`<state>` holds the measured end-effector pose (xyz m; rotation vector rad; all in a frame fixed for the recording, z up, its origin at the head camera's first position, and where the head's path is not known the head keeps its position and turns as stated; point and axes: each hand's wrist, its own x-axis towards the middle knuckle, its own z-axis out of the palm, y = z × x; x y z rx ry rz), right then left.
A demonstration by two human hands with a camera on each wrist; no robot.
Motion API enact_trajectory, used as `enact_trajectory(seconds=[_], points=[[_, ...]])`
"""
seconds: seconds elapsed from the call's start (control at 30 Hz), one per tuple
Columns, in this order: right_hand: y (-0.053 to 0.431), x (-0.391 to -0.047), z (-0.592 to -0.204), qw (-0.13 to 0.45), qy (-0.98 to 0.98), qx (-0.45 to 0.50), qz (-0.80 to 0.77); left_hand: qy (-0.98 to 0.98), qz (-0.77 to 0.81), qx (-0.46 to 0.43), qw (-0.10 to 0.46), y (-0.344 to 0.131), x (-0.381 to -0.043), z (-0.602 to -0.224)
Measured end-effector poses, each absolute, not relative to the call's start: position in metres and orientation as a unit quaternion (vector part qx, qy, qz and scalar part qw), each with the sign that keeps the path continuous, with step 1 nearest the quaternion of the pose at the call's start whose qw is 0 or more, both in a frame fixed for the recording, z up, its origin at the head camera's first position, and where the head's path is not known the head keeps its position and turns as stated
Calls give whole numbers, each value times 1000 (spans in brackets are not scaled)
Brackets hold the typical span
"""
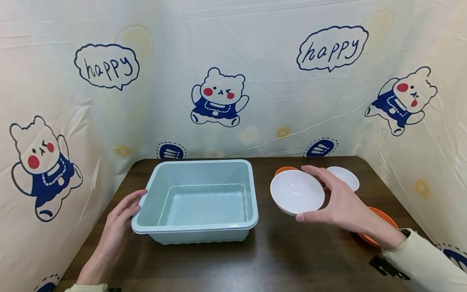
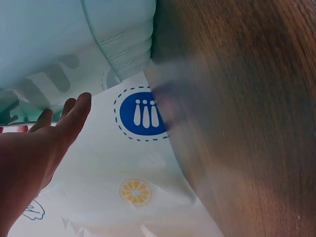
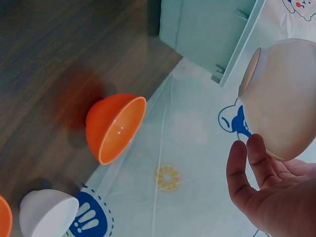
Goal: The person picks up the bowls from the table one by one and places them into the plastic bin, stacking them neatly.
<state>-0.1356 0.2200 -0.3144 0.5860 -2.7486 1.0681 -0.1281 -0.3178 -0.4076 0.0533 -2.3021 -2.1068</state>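
Observation:
My right hand holds a white bowl above the table, thumb at its near side and fingers at its far side. In the right wrist view the bowl shows its outer wall and foot, with the fingers against its side. A pale blue plastic basin stands on the table to the left, with nothing in it. My left hand touches the basin's left rim with extended fingertips. In the left wrist view, the fingers lie against the outside of the basin.
Behind the held bowl stands an orange bowl. Another white bowl is at the back right. A second orange bowl sits partly under the right forearm. Patterned cloth encloses the dark wooden table at the back and sides.

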Motion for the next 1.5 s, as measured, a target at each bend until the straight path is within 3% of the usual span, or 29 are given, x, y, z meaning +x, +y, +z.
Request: enact_trajectory(seconds=[1.5], points=[[144, -168, -280, 3, -886, 286, 365, -731, -681, 26, 3, -318, -129, -409]])
